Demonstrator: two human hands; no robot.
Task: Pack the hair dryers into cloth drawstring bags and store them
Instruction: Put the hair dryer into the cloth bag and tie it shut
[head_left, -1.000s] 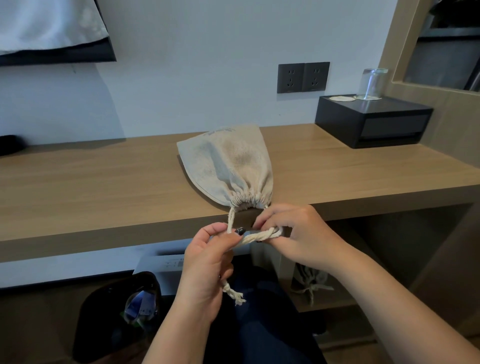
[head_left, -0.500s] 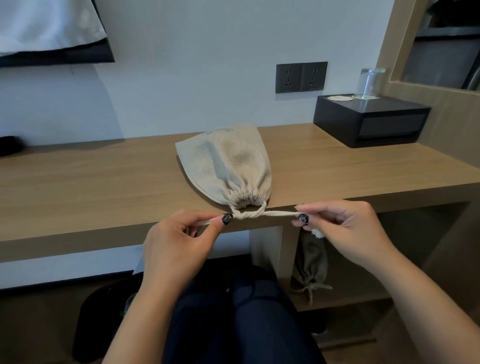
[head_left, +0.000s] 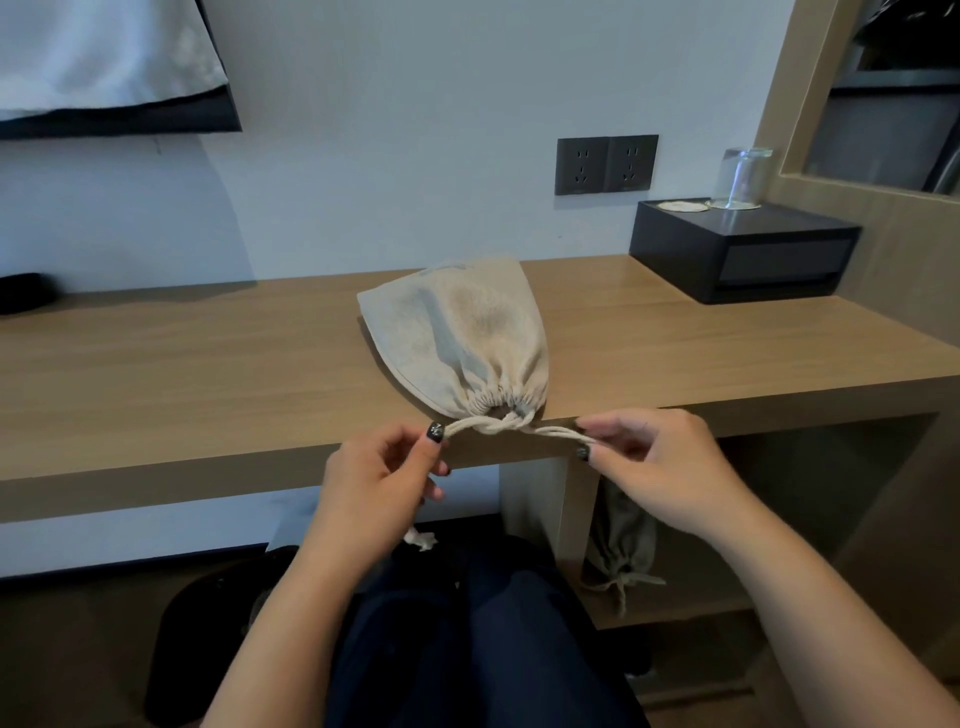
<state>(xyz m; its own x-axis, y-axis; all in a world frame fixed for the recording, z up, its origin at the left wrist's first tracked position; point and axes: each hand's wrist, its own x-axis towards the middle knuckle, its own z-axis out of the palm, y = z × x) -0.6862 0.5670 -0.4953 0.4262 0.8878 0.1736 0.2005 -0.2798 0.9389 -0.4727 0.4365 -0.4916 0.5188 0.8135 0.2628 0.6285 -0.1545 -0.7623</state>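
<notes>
Hotel room: wooden desk (head_left: 208, 364), upturned glass (head_left: 742, 176).

1 head-worn camera looks forward and down from above the person's lap, facing the wall (head_left: 415, 130) across the desk (head_left: 182, 364). It sits close: both forearms reach in from the bottom edge and the hands meet near frame centre at the desk's front edge. The wide angle also takes in the shelf (head_left: 670, 613) under the desk.

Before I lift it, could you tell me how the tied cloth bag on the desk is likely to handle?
The cloth bag looks soft and bulging, so it will probably sag around its contents. Its drawstring is pulled taut by both hands, so the mouth should stay closed. It seems unlikely to roll.
</notes>
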